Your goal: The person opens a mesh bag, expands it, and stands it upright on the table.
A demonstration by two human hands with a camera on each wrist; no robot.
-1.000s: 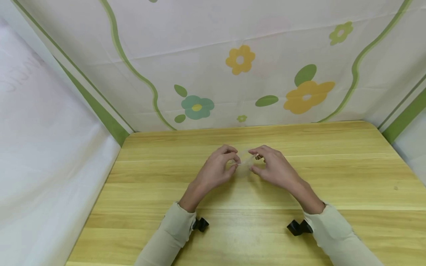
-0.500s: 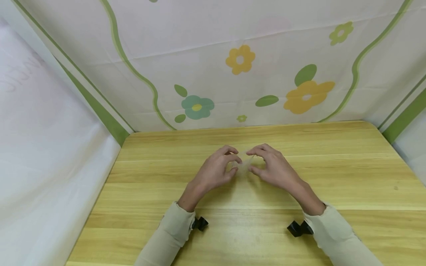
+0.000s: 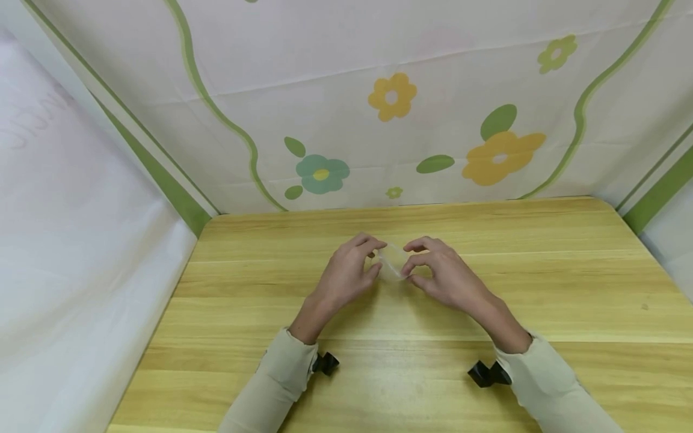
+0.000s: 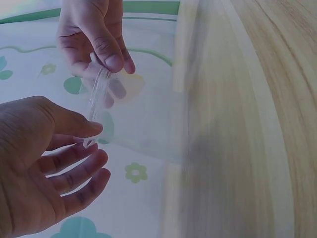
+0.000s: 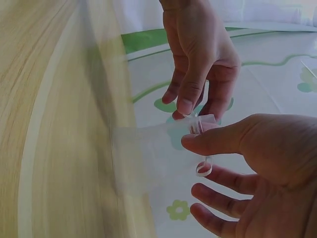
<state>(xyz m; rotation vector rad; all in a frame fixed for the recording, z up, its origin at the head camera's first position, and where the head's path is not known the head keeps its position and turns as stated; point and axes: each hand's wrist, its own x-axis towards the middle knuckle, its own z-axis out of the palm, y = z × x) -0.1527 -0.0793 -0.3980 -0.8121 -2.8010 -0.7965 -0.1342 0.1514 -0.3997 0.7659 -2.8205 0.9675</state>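
Observation:
A small clear plastic bag [image 3: 393,269] is held up between both hands above the wooden table. My left hand [image 3: 349,267] pinches one end of its rim between thumb and index finger; the other left fingers are loosely bent. With thumb and index finger my right hand [image 3: 446,273] pinches the opposite end. In the left wrist view the bag's thick rim [image 4: 97,96] runs between the two thumbs. The right wrist view shows the translucent bag body [image 5: 148,156] hanging off toward the table side, and a narrow clear loop [image 5: 203,169] below the right thumb.
The wooden table [image 3: 400,373] spreads under both arms. Behind it hangs a white curtain [image 3: 346,108] with printed flowers, and another white cloth [image 3: 81,240] hangs at the left. A black wrist mount [image 3: 326,364] sticks out from the left sleeve, another [image 3: 487,373] from the right.
The bag's rim has swung from slanting up to the right to slanting down to the right. My left fingertips have shifted slightly up; the right index finger has come down toward the thumb.

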